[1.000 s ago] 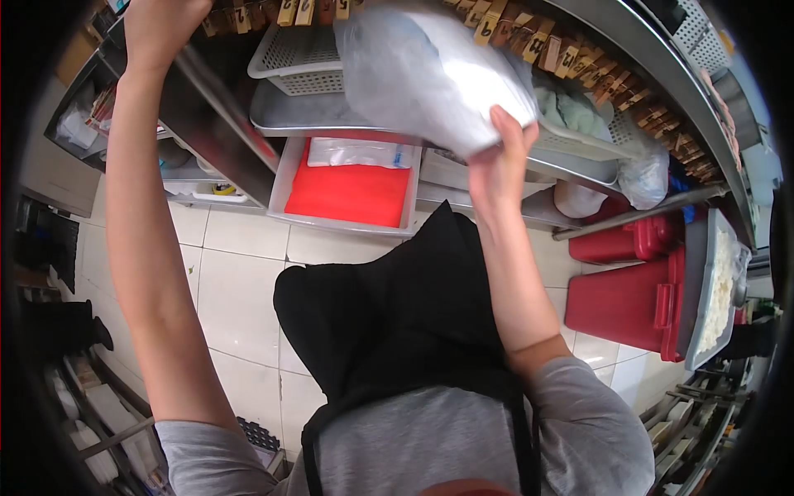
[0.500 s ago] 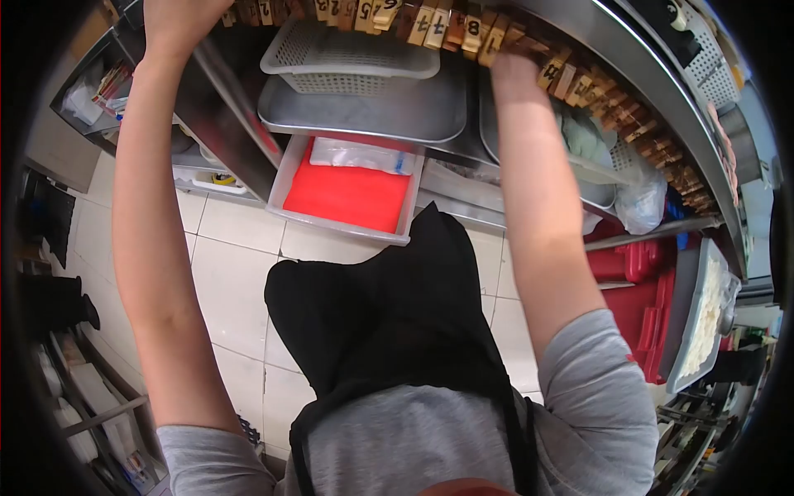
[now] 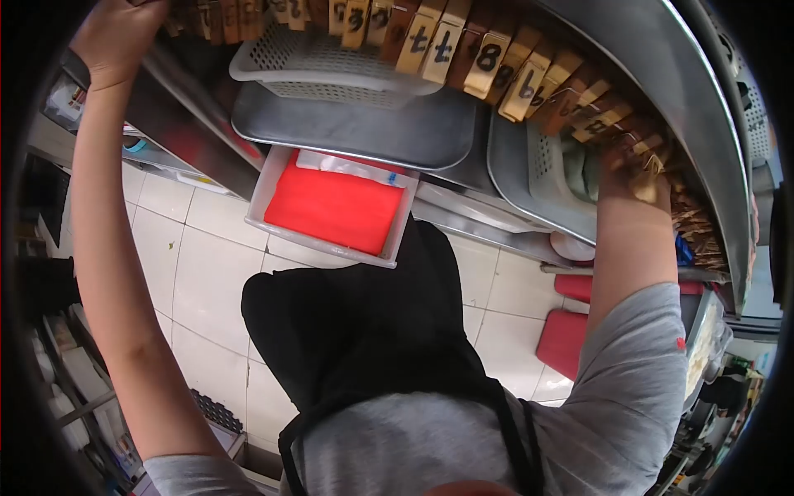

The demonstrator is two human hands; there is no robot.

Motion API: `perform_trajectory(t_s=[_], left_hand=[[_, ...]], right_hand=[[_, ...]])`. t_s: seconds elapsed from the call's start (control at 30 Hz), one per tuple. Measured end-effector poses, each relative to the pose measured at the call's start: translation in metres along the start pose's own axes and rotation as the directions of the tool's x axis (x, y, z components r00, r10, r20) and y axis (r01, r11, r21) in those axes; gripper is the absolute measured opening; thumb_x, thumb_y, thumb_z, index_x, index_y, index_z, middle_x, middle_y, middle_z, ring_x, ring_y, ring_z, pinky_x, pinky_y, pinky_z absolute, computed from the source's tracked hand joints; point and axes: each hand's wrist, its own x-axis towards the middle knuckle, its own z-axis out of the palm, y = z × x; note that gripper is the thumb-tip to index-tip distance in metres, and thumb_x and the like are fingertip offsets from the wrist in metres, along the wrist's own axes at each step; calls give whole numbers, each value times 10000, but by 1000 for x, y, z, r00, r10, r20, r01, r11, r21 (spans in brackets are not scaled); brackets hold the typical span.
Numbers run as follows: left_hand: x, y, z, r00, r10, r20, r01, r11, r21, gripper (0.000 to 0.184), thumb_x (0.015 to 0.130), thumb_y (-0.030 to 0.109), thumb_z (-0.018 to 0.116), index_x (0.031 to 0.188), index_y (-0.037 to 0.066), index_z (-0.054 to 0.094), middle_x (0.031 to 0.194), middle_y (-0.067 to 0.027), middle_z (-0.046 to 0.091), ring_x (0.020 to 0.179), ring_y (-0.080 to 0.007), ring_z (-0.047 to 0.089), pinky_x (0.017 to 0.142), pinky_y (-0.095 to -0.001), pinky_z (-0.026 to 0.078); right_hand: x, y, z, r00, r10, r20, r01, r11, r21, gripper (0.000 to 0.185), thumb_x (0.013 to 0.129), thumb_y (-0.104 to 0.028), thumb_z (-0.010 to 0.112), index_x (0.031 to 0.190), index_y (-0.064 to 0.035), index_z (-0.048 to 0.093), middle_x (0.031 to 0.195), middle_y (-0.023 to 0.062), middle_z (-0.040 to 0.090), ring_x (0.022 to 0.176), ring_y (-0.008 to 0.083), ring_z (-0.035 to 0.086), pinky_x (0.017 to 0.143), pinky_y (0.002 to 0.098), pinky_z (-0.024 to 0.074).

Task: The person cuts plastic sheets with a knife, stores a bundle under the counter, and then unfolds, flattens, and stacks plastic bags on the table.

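Note:
A row of wooden clothespins (image 3: 492, 66) with handwritten black numbers, such as 7, 8 and 9, hangs along the edge of a metal counter or shelf. My right hand (image 3: 633, 178) reaches up in among the clothespins toward the right end of the row. Its fingers are hidden behind them, so any grip there does not show. At the top left, my left hand (image 3: 120, 37) is raised beside the left end of the row. The upper frame edge cuts it off, and its fingertips are out of sight.
Below the clothespins are a white perforated basket (image 3: 331, 70) and a metal tray (image 3: 356, 132). A pulled-out drawer (image 3: 327, 241) holds a red sheet (image 3: 331, 207) and a plastic packet. Red containers (image 3: 562, 341) stand low at the right. The floor (image 3: 211, 256) is tiled.
My right hand has moved right along the row of clothespins. My left hand has shifted left. The view is closer to the clothespins, whose numbers look larger.

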Motion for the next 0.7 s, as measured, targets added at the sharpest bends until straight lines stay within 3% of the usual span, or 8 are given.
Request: perform_trajectory(t_s=[0.17,0.43,0.7], left_hand=[[-6,-10,8,999,27,-22,-27,1000,-5,166,646,106,581,789,51,518,711,-94,535,653,-258,537,616,-330,407],[-8,-23,16,996,79,-43,-80,997,-8,178,651,198,575,718,82,458,623,-45,467,517,-216,483,525,-339,374],[-5,-15,11,1000,22,19,-21,999,-28,149,588,110,516,709,73,438,639,-74,463,535,-258,469,542,-374,348]], right_hand=[[8,6,10,994,-91,68,106,957,-271,322,864,-207,463,1160,-85,439,1069,105,530,992,242,524,839,375,448],[-5,7,11,983,-156,92,179,918,-354,389,862,-243,471,1215,-103,390,1130,106,495,1039,244,496,852,392,437],[-13,8,7,973,-198,115,228,875,-428,460,860,-278,480,1271,-122,341,1190,108,460,1086,247,468,866,410,426]])
